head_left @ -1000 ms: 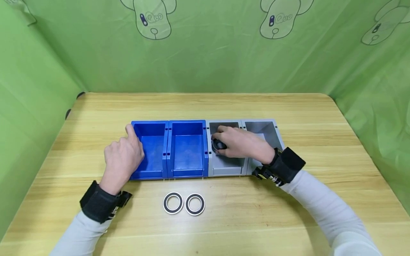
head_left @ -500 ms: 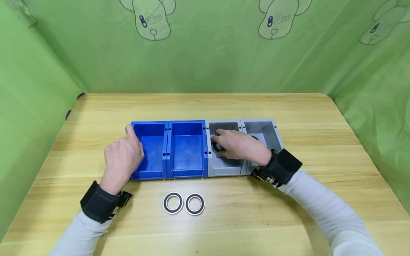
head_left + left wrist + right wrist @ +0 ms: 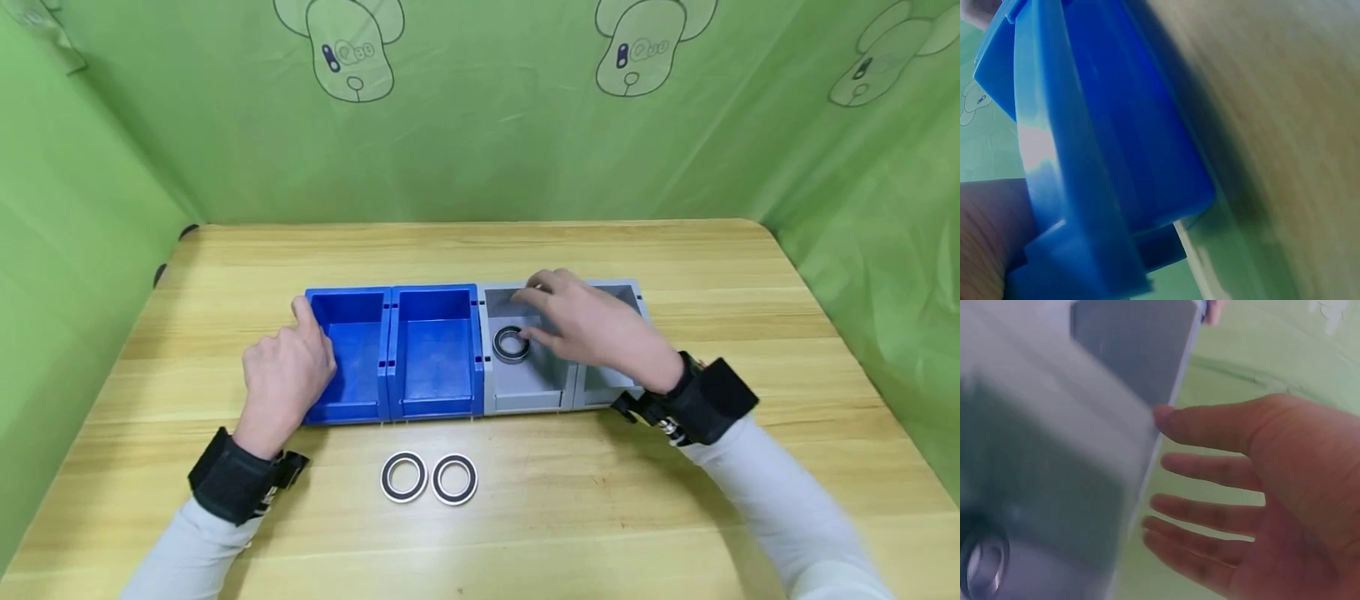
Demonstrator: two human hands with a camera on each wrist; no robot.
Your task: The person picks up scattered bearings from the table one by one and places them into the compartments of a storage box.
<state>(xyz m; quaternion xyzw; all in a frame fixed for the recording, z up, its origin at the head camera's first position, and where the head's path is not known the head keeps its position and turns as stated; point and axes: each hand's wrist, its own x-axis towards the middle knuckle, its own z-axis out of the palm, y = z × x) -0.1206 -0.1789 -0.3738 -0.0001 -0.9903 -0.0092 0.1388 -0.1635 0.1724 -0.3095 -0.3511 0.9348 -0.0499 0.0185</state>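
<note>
Ball bearing, black-sealed (image 3: 510, 358): flat on the floor of the left grey bin (image 3: 531, 402), close to its left wall, with bare floor to the right and front.

Right hand (image 3: 592, 325): above the grey bins, fingers spread and loosely extended, holding nothing; thumb overlapping the bearing's right edge from above, contact uncertain.

Right grey bin (image 3: 609, 394): adjoining on the right; hand and wrist cover much of its opening.

Right blue bin (image 3: 437, 367) and left blue bin (image 3: 360, 367): adjoining leftward, raised walls dividing the row, tops open.

Left hand (image 3: 287, 367): straddling the left blue bin's outer wall, gripping it, index finger extended toward the rear corner.

Two bearings, left (image 3: 386, 477) and right (image 3: 472, 479): flat, just beside each other, in front of the blue bins.

Wooden table (image 3: 547, 533): broad margins before and behind the row.

Green curtain (image 3: 480, 158): standing along the rear and both sides.
</note>
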